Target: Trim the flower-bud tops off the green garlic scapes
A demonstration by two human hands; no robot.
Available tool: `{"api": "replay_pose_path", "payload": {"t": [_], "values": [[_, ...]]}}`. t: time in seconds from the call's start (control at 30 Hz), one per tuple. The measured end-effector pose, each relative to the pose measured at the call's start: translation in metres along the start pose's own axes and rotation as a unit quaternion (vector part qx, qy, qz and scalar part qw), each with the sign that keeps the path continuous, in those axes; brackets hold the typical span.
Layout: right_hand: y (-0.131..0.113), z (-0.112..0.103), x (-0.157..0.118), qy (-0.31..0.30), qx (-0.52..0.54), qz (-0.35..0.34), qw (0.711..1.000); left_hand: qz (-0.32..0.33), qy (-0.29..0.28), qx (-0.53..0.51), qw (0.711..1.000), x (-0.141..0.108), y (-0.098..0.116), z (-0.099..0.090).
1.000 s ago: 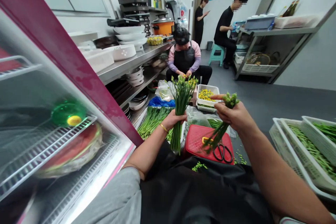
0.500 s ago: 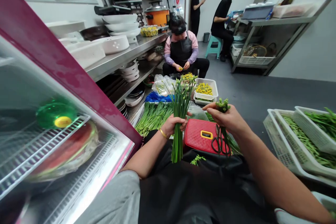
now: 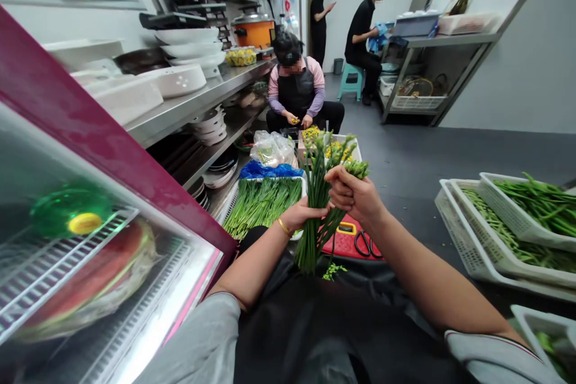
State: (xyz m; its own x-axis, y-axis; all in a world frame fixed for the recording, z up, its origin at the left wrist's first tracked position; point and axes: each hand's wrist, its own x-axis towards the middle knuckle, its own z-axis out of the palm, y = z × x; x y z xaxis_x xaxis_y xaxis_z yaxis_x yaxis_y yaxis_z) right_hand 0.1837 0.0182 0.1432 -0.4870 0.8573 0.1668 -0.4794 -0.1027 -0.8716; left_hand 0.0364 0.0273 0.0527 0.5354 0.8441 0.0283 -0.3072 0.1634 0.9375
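My left hand [image 3: 306, 215] is wrapped round a bunch of long green stems [image 3: 310, 240] with buds at the top, held upright over my lap. Close on its right, my right hand [image 3: 353, 192] grips a second bunch of budded stems [image 3: 358, 168], whose lower ends slant in against the first bunch. Beneath the hands lies a red quilted case [image 3: 369, 246], partly covered, with dark-handled scissors [image 3: 363, 245] on it. Small green trimmings [image 3: 333, 270] rest on my black apron. More stems fill a white basket [image 3: 265, 201] beyond my left hand.
A person [image 3: 297, 87] sits ahead, handling yellow flowers. Two more people are farther back. White baskets of green vegetables [image 3: 540, 204] stand at the right. An open fridge door [image 3: 135, 150] and a steel shelf [image 3: 180, 105] with dishes line the left.
My right hand has moved left with its bunch, bringing it against the stems in my left hand. The view has shifted slightly to the right.
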Motion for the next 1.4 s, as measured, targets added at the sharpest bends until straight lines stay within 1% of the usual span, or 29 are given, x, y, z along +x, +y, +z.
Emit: {"api": "replay_pose_path", "payload": {"t": [0.1, 0.13, 0.2, 0.27, 0.33, 0.4, 0.47, 0.53, 0.6, 0.67, 0.73, 0.77, 0.83, 0.87, 0.9, 0.93, 0.97, 1.0, 1.03, 1.07, 1.1, 1.17, 1.2, 1.23, 1.3, 1.4], "values": [[0.0, -0.001, 0.001, 0.027, 0.013, -0.05, 0.998, -0.047, -0.088, -0.062, 0.993, -0.007, -0.005, 0.008], [0.0, -0.003, 0.0, 0.042, 0.018, -0.064, 0.997, -0.052, -0.104, -0.091, 0.989, -0.01, -0.007, 0.01], [0.001, -0.006, 0.0, 0.07, 0.03, -0.087, 0.993, -0.066, -0.118, -0.137, 0.981, -0.016, -0.011, 0.014], [0.003, -0.008, 0.0, 0.087, 0.038, -0.1, 0.99, -0.087, -0.116, -0.149, 0.978, -0.019, -0.014, 0.016], [0.005, -0.009, 0.002, 0.096, 0.039, -0.102, 0.989, -0.096, -0.102, -0.135, 0.981, -0.02, -0.015, 0.015], [0.006, -0.009, 0.003, 0.108, 0.035, -0.096, 0.989, -0.083, -0.083, -0.114, 0.987, -0.021, -0.015, 0.013], [0.005, -0.01, 0.002, 0.113, 0.026, -0.091, 0.989, -0.071, -0.079, -0.087, 0.99, -0.022, -0.013, 0.013], [0.004, -0.01, -0.001, 0.103, 0.014, -0.09, 0.991, -0.075, -0.089, -0.056, 0.992, -0.024, -0.01, 0.014], [0.002, -0.01, -0.005, 0.09, 0.008, -0.099, 0.991, -0.081, -0.113, -0.027, 0.99, -0.026, -0.007, 0.018], [0.0, -0.011, -0.008, 0.087, 0.012, -0.115, 0.989, -0.076, -0.135, -0.011, 0.988, -0.026, -0.005, 0.024], [-0.003, -0.015, -0.008, 0.088, 0.009, -0.124, 0.988, -0.063, -0.139, -0.007, 0.988, -0.024, -0.004, 0.028], [-0.006, -0.019, -0.007, 0.087, -0.001, -0.127, 0.988, -0.057, -0.129, -0.007, 0.99, -0.023, -0.005, 0.029], [-0.016, -0.032, -0.007, 0.092, -0.041, -0.147, 0.984, -0.05, -0.089, -0.006, 0.995, -0.019, -0.005, 0.03], [-0.022, -0.041, -0.008, 0.106, -0.069, -0.171, 0.977, -0.048, -0.064, -0.004, 0.997, -0.018, -0.005, 0.029], [-0.028, -0.049, -0.01, 0.135, -0.102, -0.209, 0.963, -0.048, -0.043, 0.0, 0.998, -0.016, -0.005, 0.027], [-0.033, -0.057, -0.014, 0.179, -0.139, -0.258, 0.939, -0.049, -0.024, 0.002, 0.999, -0.015, -0.006, 0.025], [-0.037, -0.064, -0.019, 0.235, -0.18, -0.309, 0.904, -0.053, -0.009, 0.001, 0.999, -0.014, -0.006, 0.023], [-0.039, -0.068, -0.025, 0.289, -0.227, -0.348, 0.863, -0.062, 0.001, -0.002, 0.998, -0.013, -0.006, 0.022], [-0.038, -0.069, -0.031, 0.324, -0.28, -0.367, 0.826, -0.074, 0.009, -0.009, 0.997, -0.012, -0.006, 0.021], [-0.035, -0.068, -0.037, 0.334, -0.339, -0.363, 0.801, -0.087, 0.016, -0.018, 0.996, -0.012, -0.006, 0.021], [-0.03, -0.065, -0.041, 0.318, -0.402, -0.34, 0.789, -0.097, 0.022, -0.027, 0.995, -0.011, -0.007, 0.022], [-0.018, -0.056, -0.046, 0.244, -0.506, -0.268, 0.783, -0.108, 0.026, -0.034, 0.993, -0.009, -0.008, 0.026], [-0.011, -0.052, -0.046, 0.21, -0.541, -0.238, 0.779, -0.108, 0.025, -0.033, 0.993, -0.008, -0.009, 0.029], [-0.007, -0.05, -0.044, 0.188, -0.565, -0.22, 0.773, -0.108, 0.022, -0.03, 0.993, -0.008, -0.009, 0.031], [-0.001, -0.051, -0.04, 0.174, -0.583, -0.202, 0.768, -0.108, 0.018, -0.023, 0.994, -0.008, -0.01, 0.033], [-0.001, -0.06, -0.035, 0.179, -0.575, -0.205, 0.772, -0.11, 0.017, -0.012, 0.994, -0.009, -0.009, 0.032]]}}
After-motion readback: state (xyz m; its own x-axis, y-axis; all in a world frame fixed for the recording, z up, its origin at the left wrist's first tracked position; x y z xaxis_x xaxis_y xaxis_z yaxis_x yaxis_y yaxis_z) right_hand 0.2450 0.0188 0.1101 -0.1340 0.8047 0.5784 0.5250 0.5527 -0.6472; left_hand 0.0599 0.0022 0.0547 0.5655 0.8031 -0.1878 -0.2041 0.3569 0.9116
